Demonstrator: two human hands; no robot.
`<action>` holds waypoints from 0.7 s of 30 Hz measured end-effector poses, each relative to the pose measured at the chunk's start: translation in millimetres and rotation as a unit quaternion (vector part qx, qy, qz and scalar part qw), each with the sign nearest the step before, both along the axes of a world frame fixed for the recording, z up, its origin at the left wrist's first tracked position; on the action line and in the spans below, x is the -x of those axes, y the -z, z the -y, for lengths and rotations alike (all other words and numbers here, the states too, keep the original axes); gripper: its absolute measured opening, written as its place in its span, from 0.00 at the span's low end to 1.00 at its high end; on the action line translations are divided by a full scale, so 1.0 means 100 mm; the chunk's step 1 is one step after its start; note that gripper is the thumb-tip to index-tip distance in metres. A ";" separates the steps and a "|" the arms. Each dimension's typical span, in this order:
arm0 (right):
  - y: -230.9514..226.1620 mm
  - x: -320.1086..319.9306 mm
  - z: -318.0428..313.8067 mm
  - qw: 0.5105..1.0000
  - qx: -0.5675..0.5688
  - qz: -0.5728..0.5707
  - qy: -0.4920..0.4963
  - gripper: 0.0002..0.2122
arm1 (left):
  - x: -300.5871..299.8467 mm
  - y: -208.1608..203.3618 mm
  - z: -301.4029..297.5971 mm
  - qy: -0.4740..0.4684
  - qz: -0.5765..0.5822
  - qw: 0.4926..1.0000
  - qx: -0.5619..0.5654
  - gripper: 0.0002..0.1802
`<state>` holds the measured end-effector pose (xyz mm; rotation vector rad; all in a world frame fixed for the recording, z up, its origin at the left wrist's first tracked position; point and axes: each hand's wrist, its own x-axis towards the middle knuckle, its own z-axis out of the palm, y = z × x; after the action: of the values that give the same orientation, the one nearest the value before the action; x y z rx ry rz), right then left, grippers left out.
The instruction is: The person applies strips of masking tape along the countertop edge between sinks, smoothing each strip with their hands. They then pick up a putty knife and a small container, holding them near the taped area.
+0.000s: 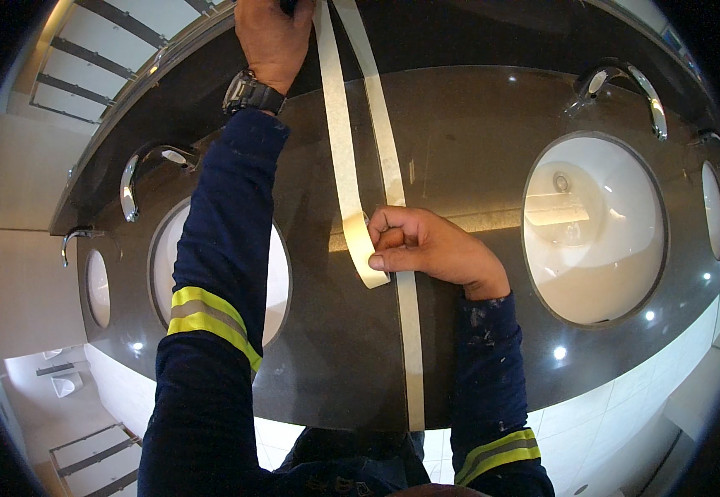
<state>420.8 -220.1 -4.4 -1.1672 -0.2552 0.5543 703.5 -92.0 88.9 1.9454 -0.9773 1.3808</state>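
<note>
A loose strip of cream masking tape [340, 153] hangs from the top edge of the view, its lower end curling above the dark stone countertop [327, 348]. My right hand [430, 248] is closed in a pinch on this strip near that end. Beside it, a second tape strip [410, 348] lies flat along the counter from the back to the front edge. My left hand [275, 41], with a black watch at the wrist, reaches to the backsplash close to the loose strip's upper part. Its fingers are cut off by the frame, so their grip is hidden.
Oval white basins sit in the counter: one right [596, 248], one left [277, 290] partly behind my left arm, and smaller ones at both ends. Chrome curved faucets [656, 108] rise behind them. A mirror or glossy panel edge [128, 99] runs along the upper left.
</note>
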 end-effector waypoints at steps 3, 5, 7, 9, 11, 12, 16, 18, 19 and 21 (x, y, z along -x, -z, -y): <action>-0.03 0.00 0.00 1.000 0.002 0.004 0.001 0.08 | 0.01 -0.02 -0.02 0.010 -0.008 1.000 -0.002 0.15; -0.04 0.00 0.00 1.000 0.008 0.004 0.003 0.08 | 0.01 -0.04 -0.03 0.018 -0.021 1.000 0.003 0.14; -0.03 0.00 -0.01 1.000 0.006 0.002 0.004 0.08 | 0.03 -0.04 -0.03 0.031 -0.054 0.998 0.022 0.14; -0.02 0.00 -0.01 1.000 -0.005 -0.003 0.003 0.08 | 0.04 -0.05 -0.01 0.039 -0.054 0.997 0.025 0.14; -0.01 0.00 -0.01 1.000 -0.008 0.001 0.001 0.08 | 0.04 -0.05 -0.01 0.033 -0.049 0.998 0.021 0.13; -0.01 0.00 -0.01 1.000 -0.009 0.003 -0.001 0.08 | 0.04 -0.03 -0.02 0.024 -0.044 0.999 0.015 0.12; -0.02 -0.01 0.00 1.000 0.011 0.019 -0.003 0.08 | 0.08 -0.01 -0.06 0.028 0.024 0.999 -0.030 0.08; -0.03 -0.01 0.00 1.000 0.015 0.020 -0.003 0.08 | 0.08 0.01 -0.08 0.022 0.012 0.999 -0.035 0.07; -0.03 0.00 -0.01 1.000 0.012 0.015 -0.001 0.08 | 0.08 0.00 -0.09 0.018 0.006 0.999 -0.038 0.07; -0.03 0.00 -0.02 1.000 0.006 0.004 0.003 0.08 | 0.07 -0.02 -0.10 0.003 0.012 0.998 -0.069 0.07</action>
<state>420.4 -218.1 -1.1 -1.1811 -0.2569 0.5465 696.4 -82.2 91.3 2.0275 -1.1146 1.3695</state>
